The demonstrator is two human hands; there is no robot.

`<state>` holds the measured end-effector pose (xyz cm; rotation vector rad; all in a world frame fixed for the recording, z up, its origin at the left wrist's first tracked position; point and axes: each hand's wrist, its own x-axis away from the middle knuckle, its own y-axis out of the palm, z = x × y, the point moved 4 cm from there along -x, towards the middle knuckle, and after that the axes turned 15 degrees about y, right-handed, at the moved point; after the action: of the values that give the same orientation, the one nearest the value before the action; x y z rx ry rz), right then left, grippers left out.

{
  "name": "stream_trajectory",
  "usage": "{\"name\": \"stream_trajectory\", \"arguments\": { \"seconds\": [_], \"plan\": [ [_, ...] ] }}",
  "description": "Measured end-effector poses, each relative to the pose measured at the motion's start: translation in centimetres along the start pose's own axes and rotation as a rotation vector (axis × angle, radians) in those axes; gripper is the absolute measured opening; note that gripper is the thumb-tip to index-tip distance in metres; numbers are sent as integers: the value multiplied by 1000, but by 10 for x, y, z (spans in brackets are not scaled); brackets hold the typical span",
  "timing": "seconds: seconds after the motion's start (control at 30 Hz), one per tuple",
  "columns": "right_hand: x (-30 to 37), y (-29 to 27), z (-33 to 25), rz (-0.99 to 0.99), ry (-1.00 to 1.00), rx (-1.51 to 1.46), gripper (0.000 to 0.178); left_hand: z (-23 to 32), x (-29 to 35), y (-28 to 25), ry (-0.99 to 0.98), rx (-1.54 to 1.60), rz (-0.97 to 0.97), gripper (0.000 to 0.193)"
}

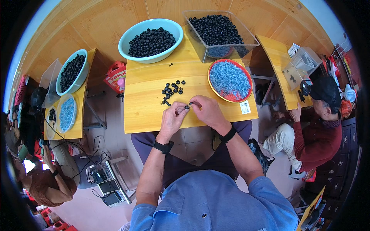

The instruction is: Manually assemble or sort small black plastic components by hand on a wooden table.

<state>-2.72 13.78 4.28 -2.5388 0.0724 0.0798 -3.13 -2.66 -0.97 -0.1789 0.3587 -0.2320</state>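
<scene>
In the head view, a yellow wood-grained table (142, 109) stands in front of the person, against a wall of tan patterned panels (96, 19), with a pale tiled floor (121, 142) below. A second table (79, 125) stands to the left and a third (271, 50) to the right; a co-worker in a dark red top (322, 142) sits by the right one, another in a brown top (58, 186) by the left. A red bag (113, 75) lies in the gap left of the middle table. At the table's far edge stand a turquoise basin (150, 60) heaped with black round pieces and, to its right, a clear plastic bin (251, 45) of similar pieces. Nearer, a red round tray (234, 97) with a yellow rim carries a mound of small blue pieces (229, 79), just beside a white label (245, 107). Loose black pieces (168, 92) lie scattered mid-table. Over the near edge, the left hand (174, 115) pinches a black piece (187, 107) between thumb and fingers; close beside it, the right hand (207, 111) grips a tiny piece (190, 103), too small to identify.
</scene>
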Motion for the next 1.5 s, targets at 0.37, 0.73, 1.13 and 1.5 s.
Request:
{"name": "stream_trajectory", "arguments": {
  "seconds": [0.37,0.73,1.13,1.5],
  "plan": [
    [6,3,-2,24,-215,147,12,-4,1,0,20,18,13,15],
    [6,6,-4,15,-197,133,8,-2,0,-1,2,-16,-8,15],
    [4,12,3,16,-59,107,15,-3,1,-3,13,-15,-33,13],
    [-3,19,6,32,82,143,16,-3,-1,-2,-49,65,-36,10]
  ]
}}
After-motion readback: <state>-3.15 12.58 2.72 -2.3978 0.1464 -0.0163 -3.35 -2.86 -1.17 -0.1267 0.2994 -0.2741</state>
